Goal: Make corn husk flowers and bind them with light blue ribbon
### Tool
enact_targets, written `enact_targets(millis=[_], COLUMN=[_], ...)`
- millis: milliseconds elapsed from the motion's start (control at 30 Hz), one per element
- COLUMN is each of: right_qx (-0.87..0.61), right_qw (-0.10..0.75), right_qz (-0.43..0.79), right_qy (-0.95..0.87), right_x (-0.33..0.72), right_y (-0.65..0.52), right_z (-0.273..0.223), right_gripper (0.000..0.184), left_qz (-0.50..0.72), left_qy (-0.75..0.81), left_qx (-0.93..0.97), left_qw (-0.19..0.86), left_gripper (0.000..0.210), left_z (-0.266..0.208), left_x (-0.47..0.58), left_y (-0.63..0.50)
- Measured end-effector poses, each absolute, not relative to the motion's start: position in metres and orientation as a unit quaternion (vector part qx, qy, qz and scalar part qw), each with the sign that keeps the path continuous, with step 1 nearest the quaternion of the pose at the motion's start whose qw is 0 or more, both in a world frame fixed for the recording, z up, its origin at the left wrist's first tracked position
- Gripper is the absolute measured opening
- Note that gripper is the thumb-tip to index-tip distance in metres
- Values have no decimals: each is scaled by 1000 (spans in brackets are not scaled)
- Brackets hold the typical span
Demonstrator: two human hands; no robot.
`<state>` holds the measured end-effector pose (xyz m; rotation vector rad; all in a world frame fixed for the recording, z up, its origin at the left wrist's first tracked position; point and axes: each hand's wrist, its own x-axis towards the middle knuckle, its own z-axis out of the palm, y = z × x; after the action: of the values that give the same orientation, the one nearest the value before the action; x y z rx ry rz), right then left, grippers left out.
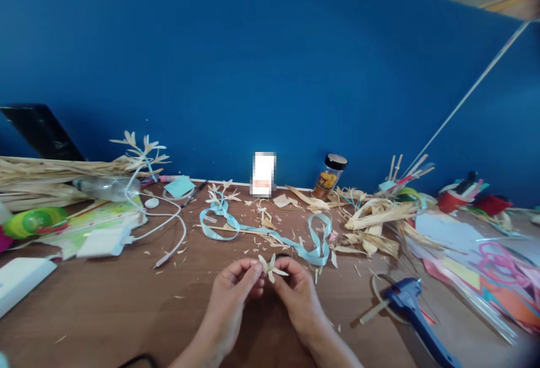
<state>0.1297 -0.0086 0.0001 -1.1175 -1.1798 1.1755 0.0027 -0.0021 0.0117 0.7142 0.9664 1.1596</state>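
Between my two hands, close to the front of the desk, is a small pale flower [272, 269] with narrow pointed petals, which looks made of dried husk. My left hand [238, 286] pinches it on the left with thumb and fingers. On its right side, my right hand [297, 289] also grips it, thumb in front and fingers curled behind. The flower's stem or underside is hidden by the fingers. Just beyond the hands, a light blue ribbon [318, 244] curls across the desk among husk scraps. A finished-looking flower [221, 191] stands at the ribbon's far left end.
A blue glue gun [407, 295] lies at the right. Dried husks [375, 216], a black-lidded jar [329, 176] and coloured sheets [447, 233] are behind it. To the left are a white charger [103, 242] with cable, a plastic bottle [105, 188] and husk bundles [54, 171]. A blue partition [253, 64] rises behind.
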Motion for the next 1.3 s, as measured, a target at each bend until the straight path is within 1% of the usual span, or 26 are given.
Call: enact_targets(millis=[200,367,467,633,767,933,1100,1300], right_qx=[-464,-469,-484,-499,-501,-496,-497,-515], right_qw=[545,548,543,502,477,471,468,494], right_qz=[505,507,479,413,376,344,342,379], right_qy=[-482,-471,-492,-573,-617,-643,-645,-588], right_x=[129,129,130,135,136,135,135,132], right_y=[-8,-8,-9,-9,-8,-9,-9,-10], right_z=[-4,-3,0,6,5,2,1,2], right_gripper=[12,14,11,7,9,16,18,10], left_qz=[499,480,480,463,427,405,388,422], left_qy=[406,385,390,424,422,428,432,428], left_qx=[247,239,269,311,342,300,245,223], left_qw=[725,751,738,713,723,751,776,767], left_gripper=[16,16,19,22,20,22,15,13], left_z=[6,7,12,18,15,10,7,7], left_x=[2,3,3,-1,-6,-8,-10,-7], left_y=[0,-1,-2,-1,2,5,7,6])
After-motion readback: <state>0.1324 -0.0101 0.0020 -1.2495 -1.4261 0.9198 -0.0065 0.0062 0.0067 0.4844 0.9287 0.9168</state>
